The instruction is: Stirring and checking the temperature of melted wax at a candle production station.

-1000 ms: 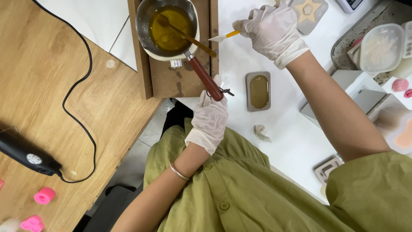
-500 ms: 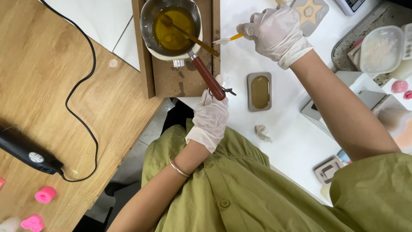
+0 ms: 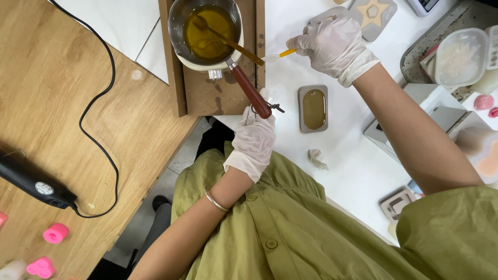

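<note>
Since the earlier frame, the right hand point(image 3: 334, 45) has drifted slightly lower and leftward, so its small spatula point(image 3: 277, 54) now points closer to the pan rim; the left hand has barely shifted. Nearest the body, the gloved left hand point(image 3: 254, 140) sits at the near edge of the white tabletop point(image 3: 353, 166), fingers curled and closed around the end of the reddish wooden handle point(image 3: 249, 91), apparently to steady the pan. Right of that hand lie a crumpled scrap point(image 3: 315, 158) and, a little farther in, a grey oblong mould point(image 3: 313, 109) filled with brownish liquid, flat so its contents stay level. Farther off, the saucepan point(image 3: 205, 31) of amber liquid rests on a wooden board point(image 3: 218, 88) at the far edge, a stirring stick point(image 3: 228, 44) leaning inside it. The gloved right hand pinches the yellow-handled spatula between thumb and fingertips, blade just beside the pan. A star-shaped mould point(image 3: 374, 13) lies beyond. On the wooden bench to the left lie a black tool point(image 3: 31, 179) with its cord and pink castings point(image 3: 54, 233).
</note>
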